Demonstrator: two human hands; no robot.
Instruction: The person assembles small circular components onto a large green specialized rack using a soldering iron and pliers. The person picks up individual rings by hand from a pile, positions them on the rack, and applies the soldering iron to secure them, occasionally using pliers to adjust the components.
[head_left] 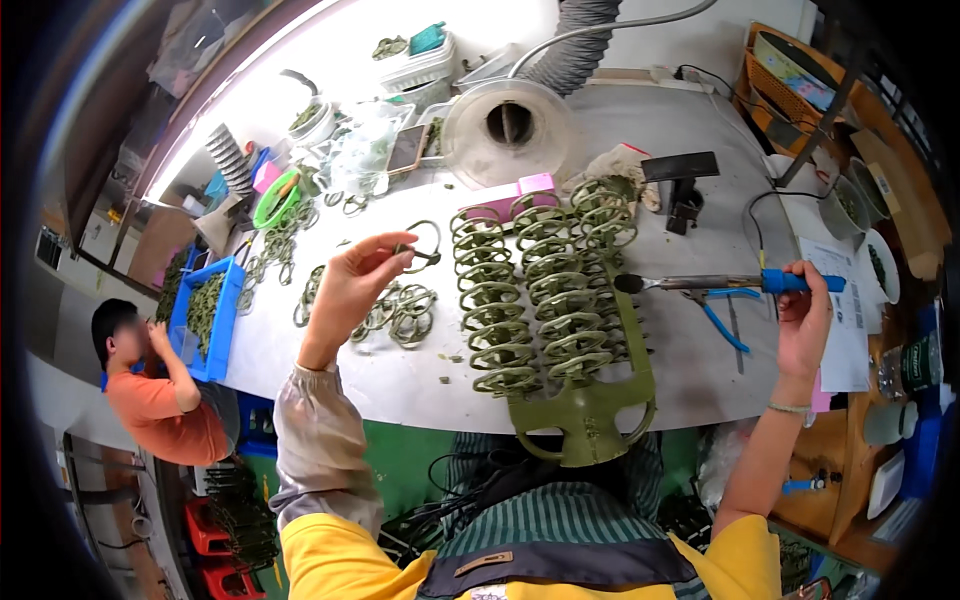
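Pinching an olive-green wire ring (424, 246) in left hand (352, 285), thin, looped, slightly tilted

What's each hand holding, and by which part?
Left hand pinches a green ring part at its edge. Right hand grips a soldering iron by its blue handle.

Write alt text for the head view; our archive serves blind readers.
A person at a grey workbench lifts a green wire ring in the left hand and grips a blue-handled soldering iron in the right hand. Rows of green rings on an olive rack lie between.
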